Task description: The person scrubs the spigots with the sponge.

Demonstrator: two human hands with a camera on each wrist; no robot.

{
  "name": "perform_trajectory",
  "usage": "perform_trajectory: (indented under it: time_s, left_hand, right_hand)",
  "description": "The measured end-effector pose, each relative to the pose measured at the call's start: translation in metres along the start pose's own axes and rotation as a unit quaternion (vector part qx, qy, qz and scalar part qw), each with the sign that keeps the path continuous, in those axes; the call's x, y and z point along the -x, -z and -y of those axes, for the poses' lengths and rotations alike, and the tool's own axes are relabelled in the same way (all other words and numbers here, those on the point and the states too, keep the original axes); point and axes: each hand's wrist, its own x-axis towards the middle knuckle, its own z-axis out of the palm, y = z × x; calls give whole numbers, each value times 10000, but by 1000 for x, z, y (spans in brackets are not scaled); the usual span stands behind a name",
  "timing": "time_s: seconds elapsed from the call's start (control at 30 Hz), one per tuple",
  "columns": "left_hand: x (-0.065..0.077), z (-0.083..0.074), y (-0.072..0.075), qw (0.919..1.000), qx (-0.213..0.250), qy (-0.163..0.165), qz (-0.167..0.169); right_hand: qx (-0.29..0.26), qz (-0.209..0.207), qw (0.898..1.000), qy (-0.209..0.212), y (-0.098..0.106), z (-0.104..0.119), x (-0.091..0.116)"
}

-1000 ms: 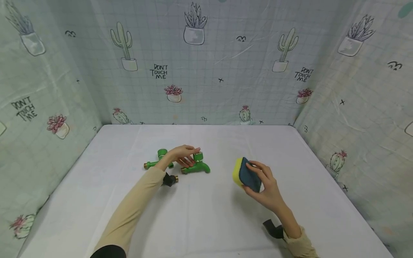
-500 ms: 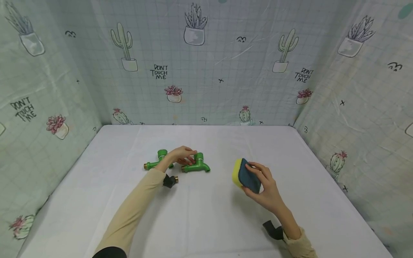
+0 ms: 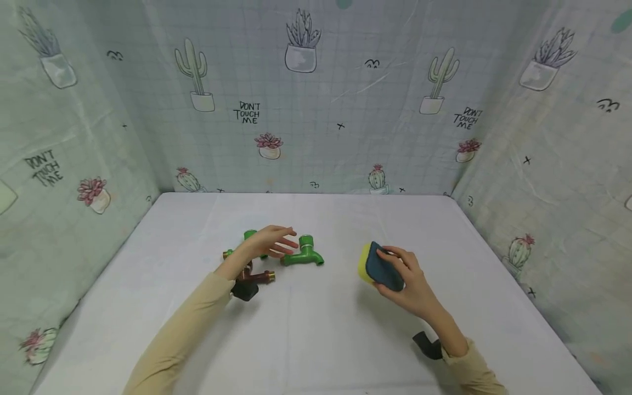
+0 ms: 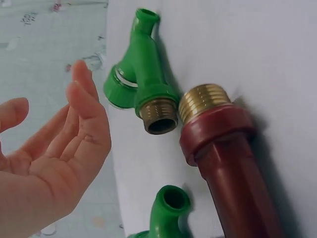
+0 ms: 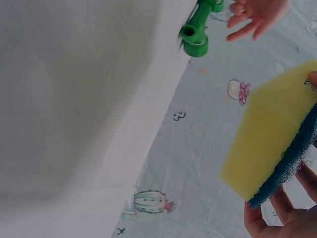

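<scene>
My left hand (image 3: 269, 241) hovers with its fingers spread and loosely straight, just left of a green tap (image 3: 307, 255) with a brass threaded end. Between fingers and tap the left wrist view shows a gap. Behind that hand, a second green tap (image 3: 250, 234) is partly hidden. Below the wrist lies a dark red tap (image 3: 261, 277) with a brass thread, its other end covered by the forearm. My right hand (image 3: 413, 288) grips a sponge (image 5: 270, 131), yellow foam with a dark blue scouring side, held up over the table between thumb and fingers.
The white-covered table (image 3: 336, 340) meets a cactus-printed cloth (image 3: 326, 99) at the back and both sides. A black wrist mount (image 3: 245, 291) sits under the left wrist, another black mount (image 3: 428, 345) beside the right.
My left hand has come off the green tap's top and drawn back left, fingers opening; the dark red tap shows more. The right hand still holds the sponge in nearly the same place.
</scene>
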Motion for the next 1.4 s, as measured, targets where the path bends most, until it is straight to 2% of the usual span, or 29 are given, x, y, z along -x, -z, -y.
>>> perform_trajectory:
  time_s: [0.23,0.33,0.57,0.77,0.93,1.1,1.23,1.33,1.4]
  left_hand:
    - [38,0,-7,9983,396,-395,-188]
    - [53,2,-11,9969,410,-588,-324]
    - [85,7,-24,9925,125,-1083,-556]
    - [104,8,-38,9851,-309,-1362,-1004]
    - [115,12,-51,9697,-917,-1819,-1346]
    - [122,16,-67,9418,-1742,-2311,-1714]
    - [124,17,-77,9206,-2206,-2639,-1850]
    - [124,17,-82,9129,-2431,-2737,-1804]
    - [124,19,-85,9142,-2476,-2709,-1719]
  right_hand:
    - [356,118,9993,43,6,-12,-3]
    - [470,194,9987,-19,8,-17,-4]
    - [620,340,9975,-20,14,-29,-11]
    - [1139,671,9908,-300,11,-42,-19]
    - [1578,1252,9763,-787,1,-55,-25]
    - [1771,1721,9615,-1205,-12,-65,-29]
    - [1835,1921,9554,-1291,-21,-67,-32]
    - [1891,2057,9505,-1361,-27,-68,-33]
    - [1977,2166,9455,-1415,-30,-68,-32]
